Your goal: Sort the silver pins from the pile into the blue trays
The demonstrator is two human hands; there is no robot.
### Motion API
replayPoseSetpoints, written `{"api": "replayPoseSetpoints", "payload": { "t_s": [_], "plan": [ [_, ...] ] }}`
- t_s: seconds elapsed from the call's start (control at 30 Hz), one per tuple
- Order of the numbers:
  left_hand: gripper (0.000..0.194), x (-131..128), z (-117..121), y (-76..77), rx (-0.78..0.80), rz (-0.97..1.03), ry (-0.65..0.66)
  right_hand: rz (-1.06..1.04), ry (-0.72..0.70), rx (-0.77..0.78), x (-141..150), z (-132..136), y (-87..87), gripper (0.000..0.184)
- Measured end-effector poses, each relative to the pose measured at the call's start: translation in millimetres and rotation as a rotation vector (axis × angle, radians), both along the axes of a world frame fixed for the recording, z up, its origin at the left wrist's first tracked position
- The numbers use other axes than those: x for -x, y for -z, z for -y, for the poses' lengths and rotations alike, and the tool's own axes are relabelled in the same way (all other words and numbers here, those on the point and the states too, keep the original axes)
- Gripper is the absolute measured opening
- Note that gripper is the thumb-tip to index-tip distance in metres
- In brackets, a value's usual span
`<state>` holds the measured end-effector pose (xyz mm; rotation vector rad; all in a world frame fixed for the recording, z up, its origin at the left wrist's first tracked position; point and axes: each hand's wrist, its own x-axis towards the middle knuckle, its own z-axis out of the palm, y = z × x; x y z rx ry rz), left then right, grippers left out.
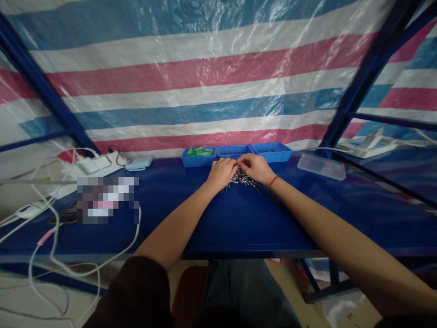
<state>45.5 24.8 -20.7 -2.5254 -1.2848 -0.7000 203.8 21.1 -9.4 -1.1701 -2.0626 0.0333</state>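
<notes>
A pile of small, thin metal pieces (244, 178), which look like blind rivets, lies on the blue table. My left hand (221, 171) is at the pile's left side, its fingers curled and closed near the thumb. From the right, my right hand (255, 167) meets it with thumb and fingertips pinched together, a red string around the wrist. Whatever is between the fingertips is too small or hidden to name. Just behind the hands stands a row of blue trays: the left tray (194, 161) holds green pieces, then come the middle tray (223, 149) and the right tray (278, 156).
A clear plastic lid or box (321, 166) lies to the right. On the left are a white power strip (102, 164), a light blue case (138, 163) and looping white cables (128, 250). A blurred-out object sits there too. Blue metal posts and a striped sheet (205, 77) enclose the back.
</notes>
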Motion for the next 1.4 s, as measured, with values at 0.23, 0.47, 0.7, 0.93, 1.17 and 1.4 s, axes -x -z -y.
{"api": "replayPoseSetpoints", "payload": {
  "t_s": [0.23, 0.47, 0.7, 0.93, 1.17, 1.4],
  "plan": [
    [0.024, 6, -3, 4.0, 0.033, 0.146, 0.006, -0.514, -0.065, 0.171, 10, -6, 20.1, 0.028],
    [0.025, 3, -3, 4.8, 0.050, 0.135, 0.004, -0.646, -0.095, 0.217, 12, -4, 23.7, 0.028],
    [0.024, 2, -2, 5.9, 0.019, 0.229, 0.030, -0.630, -0.065, 0.171, 11, -6, 23.6, 0.028],
    [0.020, 2, -3, 7.5, 0.010, 0.295, 0.040, -0.766, -0.002, 0.209, 14, -8, 23.0, 0.031],
    [0.015, 1, -4, 9.5, 0.036, 0.370, 0.058, -0.725, -0.027, 0.184, 14, -7, 22.3, 0.029],
    [0.010, 0, -6, 11.2, 0.007, 0.457, 0.054, -0.705, -0.010, 0.178, 15, -4, 18.4, 0.028]
  ]
}}
